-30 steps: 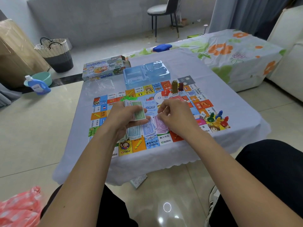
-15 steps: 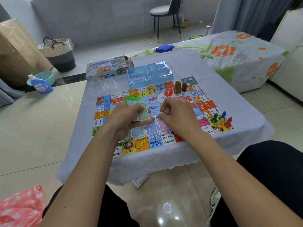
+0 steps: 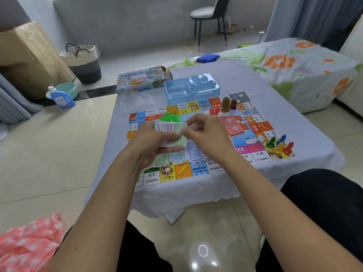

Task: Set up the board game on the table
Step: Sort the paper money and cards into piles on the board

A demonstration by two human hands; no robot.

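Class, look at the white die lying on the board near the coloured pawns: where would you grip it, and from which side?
Pinch the white die by two opposite upright faces, coming straight down from above. It is a small cube lying flat on the board, and the pawns crowd its right side, so a sideways approach would probably knock them.

Home living room, tiled floor (image 3: 49, 154), sofa (image 3: 351, 71), woven basket (image 3: 82, 59), dining chair (image 3: 210, 16)

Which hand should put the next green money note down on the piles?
Probably the right hand. It already pinches the top green note at its edge, while the left hand is busy gripping the stack of notes. The piles lie just below both hands.
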